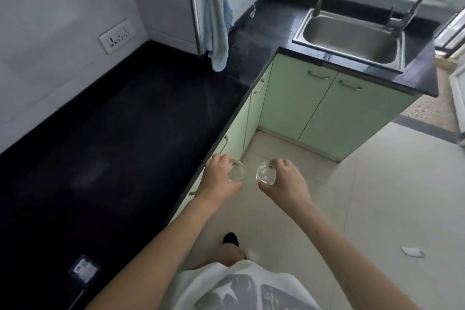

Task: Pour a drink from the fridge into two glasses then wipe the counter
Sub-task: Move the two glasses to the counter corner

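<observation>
Clear glass tumblers, seemingly empty, sit one in each curled grip, the left hand (218,175) holding the left tumbler (236,171) just beside the black stone counter (120,121), nearer it than the right hand (285,181) with the right tumbler (266,173).

The tabletop (113,133) runs along the left; the sink (352,38) sits in it far right, the towel (216,25) hanging between.
</observation>
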Action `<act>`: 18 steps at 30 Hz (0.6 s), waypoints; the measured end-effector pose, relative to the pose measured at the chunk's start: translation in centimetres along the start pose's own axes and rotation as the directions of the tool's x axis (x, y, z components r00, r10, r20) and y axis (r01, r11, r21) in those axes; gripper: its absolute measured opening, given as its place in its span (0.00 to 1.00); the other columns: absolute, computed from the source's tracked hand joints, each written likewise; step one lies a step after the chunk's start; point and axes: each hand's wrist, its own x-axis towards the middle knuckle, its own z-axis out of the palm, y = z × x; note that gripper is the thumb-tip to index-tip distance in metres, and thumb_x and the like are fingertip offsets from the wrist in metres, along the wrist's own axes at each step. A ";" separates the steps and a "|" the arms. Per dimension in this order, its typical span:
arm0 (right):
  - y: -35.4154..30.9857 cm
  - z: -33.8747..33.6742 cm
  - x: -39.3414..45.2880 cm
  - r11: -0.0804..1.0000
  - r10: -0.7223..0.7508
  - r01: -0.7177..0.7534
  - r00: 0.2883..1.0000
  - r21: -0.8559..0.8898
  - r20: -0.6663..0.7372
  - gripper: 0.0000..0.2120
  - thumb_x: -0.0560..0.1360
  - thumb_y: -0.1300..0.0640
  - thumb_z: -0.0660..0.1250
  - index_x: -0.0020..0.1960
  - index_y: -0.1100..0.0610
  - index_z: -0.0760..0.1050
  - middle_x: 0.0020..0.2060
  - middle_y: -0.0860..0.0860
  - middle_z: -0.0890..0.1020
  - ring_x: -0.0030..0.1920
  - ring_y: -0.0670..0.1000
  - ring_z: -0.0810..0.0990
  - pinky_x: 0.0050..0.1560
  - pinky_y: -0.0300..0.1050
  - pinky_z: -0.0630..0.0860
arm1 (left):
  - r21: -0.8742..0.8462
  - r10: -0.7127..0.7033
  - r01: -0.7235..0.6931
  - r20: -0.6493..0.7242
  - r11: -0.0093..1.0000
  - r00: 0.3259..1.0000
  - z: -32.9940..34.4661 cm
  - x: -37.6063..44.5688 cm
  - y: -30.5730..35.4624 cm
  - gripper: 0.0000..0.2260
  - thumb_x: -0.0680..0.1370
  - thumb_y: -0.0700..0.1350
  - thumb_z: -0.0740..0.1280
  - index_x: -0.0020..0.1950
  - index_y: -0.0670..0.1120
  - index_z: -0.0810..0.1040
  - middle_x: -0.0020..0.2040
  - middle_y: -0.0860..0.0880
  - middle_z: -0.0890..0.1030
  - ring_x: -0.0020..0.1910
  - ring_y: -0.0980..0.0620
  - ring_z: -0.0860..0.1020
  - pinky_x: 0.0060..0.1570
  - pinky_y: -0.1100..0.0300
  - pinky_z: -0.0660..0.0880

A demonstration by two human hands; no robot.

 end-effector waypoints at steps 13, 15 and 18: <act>-2.8 -3.0 20.6 0.980 -0.199 0.200 0.975 0.003 0.101 0.26 0.71 0.49 0.70 0.66 0.55 0.70 0.59 0.51 0.74 0.59 0.53 0.73 0.51 0.44 0.71 | 0.013 -0.149 0.151 -0.111 0.988 0.983 -1.6 16.2 0.3 0.25 0.70 0.46 0.73 0.65 0.45 0.72 0.58 0.49 0.71 0.57 0.49 0.68 0.54 0.64 0.65; -3.0 -3.1 23.7 0.963 -0.264 0.268 0.954 -0.013 0.144 0.25 0.71 0.49 0.70 0.65 0.54 0.70 0.58 0.51 0.74 0.58 0.53 0.73 0.48 0.42 0.68 | 0.020 -0.205 0.210 -0.148 0.978 0.968 -1.3 18.2 0.4 0.25 0.70 0.46 0.73 0.65 0.45 0.72 0.58 0.48 0.71 0.57 0.48 0.68 0.55 0.63 0.66; -3.5 -3.5 28.1 0.932 -0.349 0.361 0.914 -0.022 0.208 0.24 0.71 0.49 0.70 0.64 0.54 0.70 0.56 0.51 0.75 0.55 0.53 0.74 0.45 0.42 0.67 | -0.005 -0.289 0.295 -0.224 0.955 0.931 -1.1 20.9 0.9 0.25 0.70 0.47 0.74 0.64 0.44 0.72 0.57 0.48 0.72 0.57 0.48 0.69 0.56 0.60 0.68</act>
